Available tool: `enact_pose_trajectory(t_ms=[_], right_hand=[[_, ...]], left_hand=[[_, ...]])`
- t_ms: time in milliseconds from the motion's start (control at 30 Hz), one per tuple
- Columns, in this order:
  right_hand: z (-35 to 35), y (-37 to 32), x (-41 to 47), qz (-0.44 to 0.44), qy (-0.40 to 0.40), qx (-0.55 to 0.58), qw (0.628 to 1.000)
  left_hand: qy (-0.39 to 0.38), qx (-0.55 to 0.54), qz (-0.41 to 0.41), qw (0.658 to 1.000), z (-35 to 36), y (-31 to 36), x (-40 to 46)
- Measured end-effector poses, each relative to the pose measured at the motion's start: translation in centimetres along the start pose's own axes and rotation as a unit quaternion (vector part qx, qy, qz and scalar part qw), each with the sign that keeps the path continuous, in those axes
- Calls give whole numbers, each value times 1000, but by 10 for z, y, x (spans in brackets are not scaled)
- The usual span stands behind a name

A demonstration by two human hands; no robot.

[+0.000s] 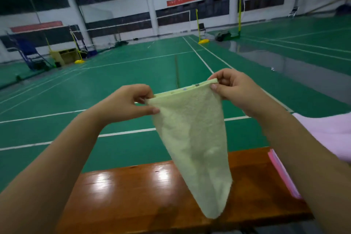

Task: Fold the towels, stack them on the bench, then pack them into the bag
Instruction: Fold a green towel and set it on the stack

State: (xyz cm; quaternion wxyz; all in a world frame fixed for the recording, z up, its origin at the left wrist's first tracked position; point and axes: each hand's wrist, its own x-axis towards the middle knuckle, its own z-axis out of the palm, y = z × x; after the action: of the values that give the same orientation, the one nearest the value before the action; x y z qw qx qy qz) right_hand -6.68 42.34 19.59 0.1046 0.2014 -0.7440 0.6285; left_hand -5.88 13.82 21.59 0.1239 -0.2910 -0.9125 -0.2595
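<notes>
A pale yellow-green towel (pixel 191 138) hangs in the air above the glossy wooden bench (pixel 133 190), tapering to a point near the bench's front. My left hand (pixel 129 102) pinches its top left corner and my right hand (pixel 233 87) pinches its top right corner, keeping the upper hem stretched between them. A pink towel (pixel 281 173) lies folded on the bench at the right, partly hidden by my right forearm. No bag is in view.
A light pink cloth (pixel 330 131) sits at the right edge behind my right arm. Beyond the bench spreads a green badminton court floor (pixel 114 81) with white lines, yellow net posts (pixel 197 24) and a blue umpire chair (pixel 28 51) far off.
</notes>
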Motion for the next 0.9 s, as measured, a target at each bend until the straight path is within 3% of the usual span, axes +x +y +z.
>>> enact_pose_trajectory(t_ms=[100, 233, 333, 400, 500, 633, 767, 900], right_hand=[[-2, -3, -6, 18, 0, 13, 1000], [-11, -14, -22, 8, -2, 69, 998], [-17, -24, -29, 10, -7, 109, 994], [-20, -30, -31, 14, -13, 138, 990], [-21, -35, -29, 13, -26, 149, 988], [-16, -18, -14, 37, -16, 133, 990], [-4, 15, 7, 93, -7, 100, 991], [0, 30, 28, 103, 17, 81, 991]], left_hand=[[46, 13, -10, 999, 4, 5, 0], [134, -133, -29, 982, 12, 24, -12], [188, -232, 1, 954, 16, 43, -17], [218, -269, 12, 938, 16, 52, -19], [250, -286, -36, 924, 17, 56, -18], [247, -269, -128, 922, 31, 40, -10], [202, -365, -217, 882, 54, 9, 6], [194, -412, -228, 860, 66, -7, 24]])
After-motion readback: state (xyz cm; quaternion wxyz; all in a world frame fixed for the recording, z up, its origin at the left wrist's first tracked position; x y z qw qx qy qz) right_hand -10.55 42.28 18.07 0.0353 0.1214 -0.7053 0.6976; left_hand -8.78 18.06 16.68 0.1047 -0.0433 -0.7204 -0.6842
